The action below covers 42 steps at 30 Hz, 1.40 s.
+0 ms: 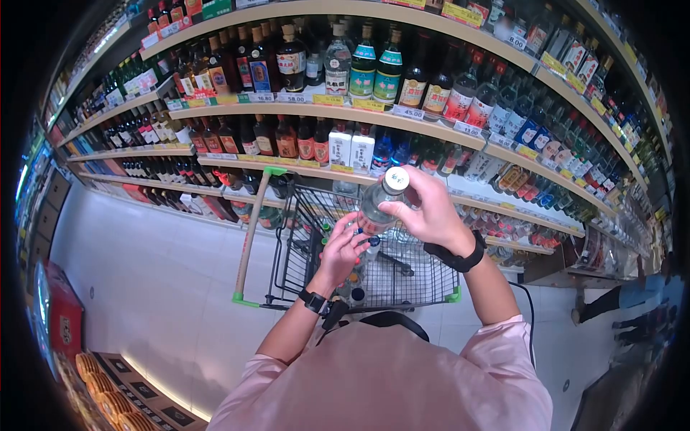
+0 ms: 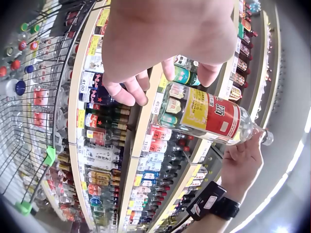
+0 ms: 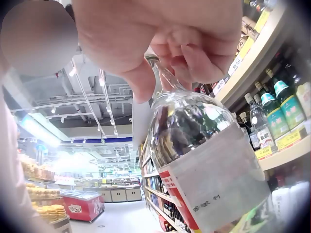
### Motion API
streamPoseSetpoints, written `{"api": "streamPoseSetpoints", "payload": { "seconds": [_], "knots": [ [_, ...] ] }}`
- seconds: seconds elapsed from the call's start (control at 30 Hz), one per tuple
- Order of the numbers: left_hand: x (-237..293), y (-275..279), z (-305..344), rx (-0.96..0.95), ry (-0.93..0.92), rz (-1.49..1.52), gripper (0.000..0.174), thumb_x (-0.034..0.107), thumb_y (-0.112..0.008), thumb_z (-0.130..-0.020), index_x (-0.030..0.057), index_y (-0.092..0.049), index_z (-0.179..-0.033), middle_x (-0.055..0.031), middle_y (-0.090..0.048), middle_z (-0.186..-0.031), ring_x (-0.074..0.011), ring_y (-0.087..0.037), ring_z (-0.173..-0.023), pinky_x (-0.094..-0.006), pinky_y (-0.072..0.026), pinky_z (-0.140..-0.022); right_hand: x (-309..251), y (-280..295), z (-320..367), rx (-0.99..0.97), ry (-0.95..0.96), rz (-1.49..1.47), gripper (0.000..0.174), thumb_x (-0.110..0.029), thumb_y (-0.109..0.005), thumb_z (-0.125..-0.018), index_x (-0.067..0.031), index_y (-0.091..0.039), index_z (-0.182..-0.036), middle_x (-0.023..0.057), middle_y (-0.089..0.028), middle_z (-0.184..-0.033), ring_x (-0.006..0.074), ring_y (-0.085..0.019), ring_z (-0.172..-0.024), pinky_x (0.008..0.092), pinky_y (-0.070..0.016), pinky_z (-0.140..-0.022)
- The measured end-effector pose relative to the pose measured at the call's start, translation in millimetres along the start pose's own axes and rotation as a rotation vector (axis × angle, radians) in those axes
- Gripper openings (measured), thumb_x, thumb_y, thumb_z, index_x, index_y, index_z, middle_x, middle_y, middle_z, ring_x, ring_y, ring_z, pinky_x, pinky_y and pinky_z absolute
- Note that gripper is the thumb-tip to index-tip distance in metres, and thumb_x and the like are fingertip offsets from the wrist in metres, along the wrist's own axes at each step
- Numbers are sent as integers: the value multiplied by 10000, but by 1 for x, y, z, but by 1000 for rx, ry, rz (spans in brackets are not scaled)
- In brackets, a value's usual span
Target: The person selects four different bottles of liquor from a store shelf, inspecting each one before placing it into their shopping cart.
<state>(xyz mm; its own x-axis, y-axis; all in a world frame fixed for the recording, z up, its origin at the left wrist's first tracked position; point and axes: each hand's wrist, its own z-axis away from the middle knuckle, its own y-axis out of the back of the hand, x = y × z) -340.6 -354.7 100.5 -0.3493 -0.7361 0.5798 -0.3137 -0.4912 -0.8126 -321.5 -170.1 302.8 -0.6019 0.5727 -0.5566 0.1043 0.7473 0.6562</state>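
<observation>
A clear glass liquor bottle (image 1: 378,205) with a white cap and a red and yellow label is tilted in front of the person, above the shopping cart. The right hand (image 1: 430,212) grips it round the neck, just under the cap. Near the bottle's lower end is the left hand (image 1: 341,251), its fingers loosely spread. In the left wrist view the left hand (image 2: 167,43) stands by the base of the bottle (image 2: 209,114), a gap between fingertips and glass. The right wrist view shows the bottle (image 3: 209,160) hanging from the right hand (image 3: 165,43), its pale label side facing the camera.
A wire shopping cart (image 1: 302,237) with green corners stands below the hands, several bottles (image 1: 357,294) in it. Shelves (image 1: 431,129) packed with bottles and price tags curve across the front. At right another person (image 1: 632,294) stands. A red freezer (image 3: 82,206) is at left.
</observation>
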Motion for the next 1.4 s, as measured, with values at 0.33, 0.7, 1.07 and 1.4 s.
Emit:
{"api": "streamPoseSetpoints", "payload": {
  "seconds": [0.33, 0.7, 1.07, 1.4],
  "knots": [
    [0, 48, 12, 272, -40, -214, 423, -102, -513, -775, 41, -499, -1173, -77, -578, -1062, -128, -576, -800, -238, -468, -694, 77, -19, 47, 128, -359, -216, 318, -176, -770, -841, -15, -606, -1061, -39, -518, -638, 42, -422, -547, 243, -366, -523],
    [-7, 84, 59, 416, -37, -219, 307, -91, -497, -822, 49, -532, -1094, -54, -602, -1006, -121, -541, -778, -272, -434, -710, 195, -92, 138, -217, -530, -14, 269, -156, -821, -718, -31, -678, -908, 110, -660, -799, 245, -654, -761, 365, -518, -715],
    [-6, 75, 101, 413, -14, -293, 301, -74, -510, -834, 56, -543, -1105, -62, -598, -1048, -151, -529, -852, -295, -417, -762, 326, -226, 232, -218, -638, 68, 344, -141, -820, -648, -52, -681, -950, 171, -662, -953, 359, -641, -934, 422, -517, -836],
    [-16, 66, 126, 513, 150, -348, 321, -108, -541, -800, 37, -552, -1087, -61, -587, -1036, -151, -538, -914, -283, -439, -806, 395, -311, 262, -177, -804, 60, 323, -91, -803, -665, -87, -699, -971, 149, -646, -1052, 373, -615, -1008, 458, -511, -880]
  ]
}}
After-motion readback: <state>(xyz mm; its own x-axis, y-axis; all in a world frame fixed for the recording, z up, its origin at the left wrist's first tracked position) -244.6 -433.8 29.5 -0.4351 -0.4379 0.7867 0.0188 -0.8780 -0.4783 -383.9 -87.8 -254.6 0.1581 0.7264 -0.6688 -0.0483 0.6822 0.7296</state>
